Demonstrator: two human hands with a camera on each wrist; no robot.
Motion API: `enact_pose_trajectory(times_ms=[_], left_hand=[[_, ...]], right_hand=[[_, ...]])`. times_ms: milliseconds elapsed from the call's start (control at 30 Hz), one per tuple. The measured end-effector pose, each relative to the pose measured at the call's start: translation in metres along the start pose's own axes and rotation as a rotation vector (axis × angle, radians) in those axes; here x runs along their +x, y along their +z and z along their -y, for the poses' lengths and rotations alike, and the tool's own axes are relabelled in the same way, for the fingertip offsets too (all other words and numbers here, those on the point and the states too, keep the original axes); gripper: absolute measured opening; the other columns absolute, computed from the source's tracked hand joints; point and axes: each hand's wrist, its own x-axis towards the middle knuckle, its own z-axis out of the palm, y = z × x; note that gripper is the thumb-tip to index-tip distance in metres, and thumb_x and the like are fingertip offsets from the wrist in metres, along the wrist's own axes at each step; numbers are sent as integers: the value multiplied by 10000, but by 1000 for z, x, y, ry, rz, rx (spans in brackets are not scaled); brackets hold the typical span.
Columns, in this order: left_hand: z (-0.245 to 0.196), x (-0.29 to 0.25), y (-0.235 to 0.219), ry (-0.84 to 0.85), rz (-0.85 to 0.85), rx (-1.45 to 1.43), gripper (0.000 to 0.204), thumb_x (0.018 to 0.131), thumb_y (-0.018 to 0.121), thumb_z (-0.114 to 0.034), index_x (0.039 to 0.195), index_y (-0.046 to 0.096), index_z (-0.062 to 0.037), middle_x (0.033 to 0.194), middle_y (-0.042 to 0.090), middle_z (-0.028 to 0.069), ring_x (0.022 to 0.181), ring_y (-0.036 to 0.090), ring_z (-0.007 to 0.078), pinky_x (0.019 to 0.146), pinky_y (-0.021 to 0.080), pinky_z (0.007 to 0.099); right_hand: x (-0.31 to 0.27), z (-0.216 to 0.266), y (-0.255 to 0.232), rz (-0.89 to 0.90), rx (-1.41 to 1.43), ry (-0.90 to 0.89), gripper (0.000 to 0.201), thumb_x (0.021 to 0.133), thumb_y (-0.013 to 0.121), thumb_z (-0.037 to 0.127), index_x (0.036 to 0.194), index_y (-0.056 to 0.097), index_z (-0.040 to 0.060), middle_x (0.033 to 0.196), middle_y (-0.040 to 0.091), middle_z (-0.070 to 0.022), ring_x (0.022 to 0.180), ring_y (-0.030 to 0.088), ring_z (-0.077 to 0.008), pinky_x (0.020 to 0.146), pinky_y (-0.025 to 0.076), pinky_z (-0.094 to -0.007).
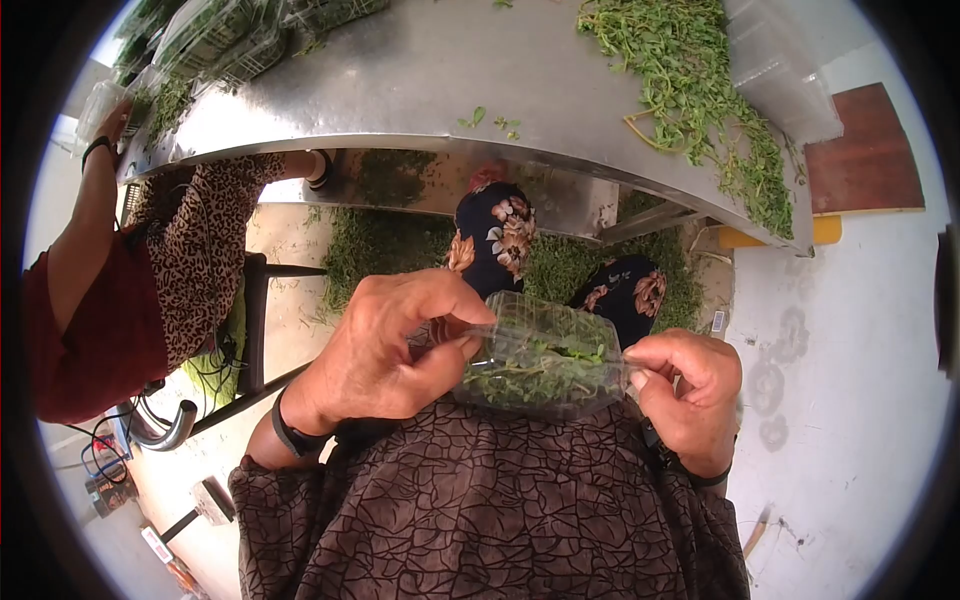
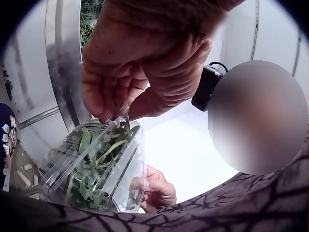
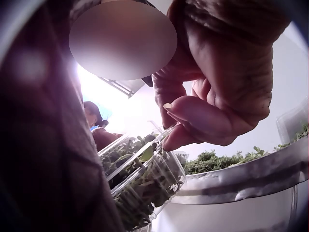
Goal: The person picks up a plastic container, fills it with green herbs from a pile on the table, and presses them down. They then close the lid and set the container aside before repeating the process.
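Note:
A clear plastic clamshell box [image 1: 545, 365] filled with leafy green sprigs sits at the lap in the head view. My left hand [image 1: 395, 345] pinches its left end between thumb and fingers. At the opposite end my right hand [image 1: 692, 385] pinches the rim with thumb and forefinger. The left wrist view has the left hand [image 2: 140, 67] above the box [image 2: 96, 166], its fingertips on the plastic edge. Close up in the right wrist view, the right thumb and finger meet at the box's corner, with the greens [image 3: 145, 164] pressed against the clear walls.
A metal table [image 1: 420, 90] spans the front, with a heap of loose greens [image 1: 700, 110] at its right and filled clear boxes [image 1: 215, 35] at its left. Empty clear containers [image 1: 780, 70] stand beyond the heap. Another person [image 1: 110, 290] works on the left. More greens cover the floor underneath.

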Motion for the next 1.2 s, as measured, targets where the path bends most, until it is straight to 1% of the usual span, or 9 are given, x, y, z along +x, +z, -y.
enact_pose_trajectory(times_ms=[267,333,400,467,633,800,900,967,1200], left_hand=[[0,1,1,-11,-15,-40,199,665,548,87,823,584,-28,681,606,58,593,611,148,531,470,263],[0,0,0,-30,-12,-66,217,649,559,85,825,602,-33,691,611,62,591,601,149,532,450,264],[0,0,0,-51,-11,-93,235,632,570,83,828,620,-37,702,616,67,590,590,150,533,430,264],[2,1,0,-4,4,-45,204,669,543,89,827,591,-31,695,621,54,605,619,150,545,476,264],[1,1,0,-4,-2,-40,201,669,547,88,823,593,-31,693,621,51,606,618,148,547,478,263],[2,1,1,-20,-2,-51,194,670,547,86,817,596,-31,690,620,50,609,620,148,551,481,264],[2,2,1,-20,-14,-73,251,636,563,101,837,625,-37,702,618,60,593,598,143,530,435,257],[2,3,1,-29,-4,-48,187,672,549,88,807,598,-31,693,621,56,613,623,153,552,483,264],[3,4,2,-7,-16,-25,191,675,543,98,813,592,-25,702,622,67,614,623,163,551,485,271]], right_hand=[[0,-2,0,-25,-4,42,168,691,607,-90,832,628,-1,635,579,-48,486,502,-93,451,375,-235],[3,-5,-5,40,-88,-111,166,692,618,-84,832,631,5,614,568,-50,480,507,-113,455,381,-242],[3,-4,-5,33,-81,-117,160,693,625,-80,827,631,7,606,564,-52,479,509,-121,457,384,-245],[4,-3,-5,27,-74,-124,155,694,631,-75,823,631,10,598,560,-54,478,512,-129,459,388,-248],[2,-1,-6,44,-41,-43,141,700,639,-79,814,627,5,611,575,-47,483,516,-109,454,385,-237],[3,-1,-6,40,-22,-29,133,701,641,-82,803,624,2,610,571,-42,483,511,-96,449,378,-230],[3,0,-5,34,-20,8,126,706,639,-79,803,623,0,614,571,-39,486,508,-87,451,376,-225],[3,0,-5,32,-27,31,121,709,639,-76,804,622,-2,618,573,-37,490,507,-80,453,374,-221],[4,2,-2,6,18,126,98,739,624,-72,815,621,-11,648,589,-22,519,496,-35,462,374,-196]])
